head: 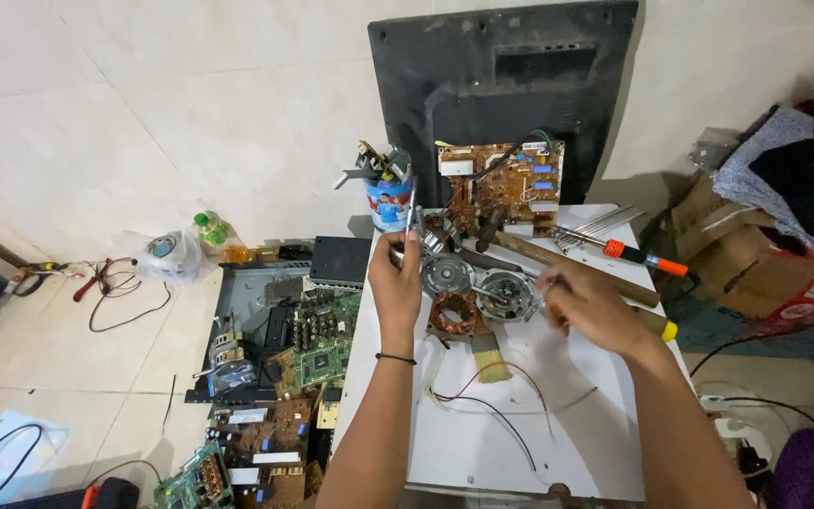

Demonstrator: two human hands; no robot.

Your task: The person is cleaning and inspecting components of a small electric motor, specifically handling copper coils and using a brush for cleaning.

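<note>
My left hand point(396, 283) is raised over a small white table point(482, 443) and grips a thin metal tool point(411, 212) that points upward. My right hand point(588, 306) rests lower at the right, fingers curled by two round metal motor covers point(478, 281); what it holds is blurred. A copper-wound motor stator point(454, 311) lies just below the covers, between my hands. A small brush point(488, 358) lies beside it, and red, black and white wires point(496, 410) trail across the tabletop.
A wooden-handled hammer point(567, 264), an orange-handled screwdriver point(628, 253) and a brown circuit board point(506, 184) sit at the table's far end against a black television back cover point(501, 66). A tool-filled cup point(388, 203) stands nearby. Circuit boards point(275, 377) crowd the floor at left; boxes point(746, 254) at right.
</note>
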